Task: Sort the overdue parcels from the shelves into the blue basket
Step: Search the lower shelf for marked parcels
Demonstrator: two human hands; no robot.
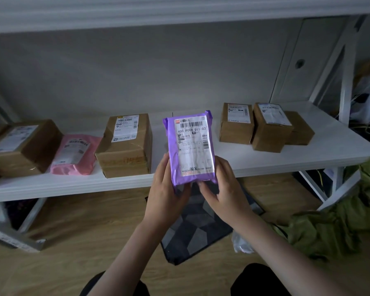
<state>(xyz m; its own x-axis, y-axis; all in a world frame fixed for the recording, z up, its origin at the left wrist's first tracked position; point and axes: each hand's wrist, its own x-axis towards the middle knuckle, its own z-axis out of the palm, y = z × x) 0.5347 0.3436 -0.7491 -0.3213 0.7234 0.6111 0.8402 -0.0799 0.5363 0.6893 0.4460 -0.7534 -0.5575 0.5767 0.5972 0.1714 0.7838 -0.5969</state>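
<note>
Purple parcel [190,148], label reading "400 P008 D11-03", stood upright, gripped by left hand [166,193] and right hand [224,189] before the shelf [265,159].

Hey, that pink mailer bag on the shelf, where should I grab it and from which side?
Probably by its near bottom edge, coming from the front. The pink mailer lies flat between two brown boxes, which block both sides, while its soft front end reaches the shelf edge.

Parcel [190,146] before shelf [265,159] — boxes [124,144] behind
</note>
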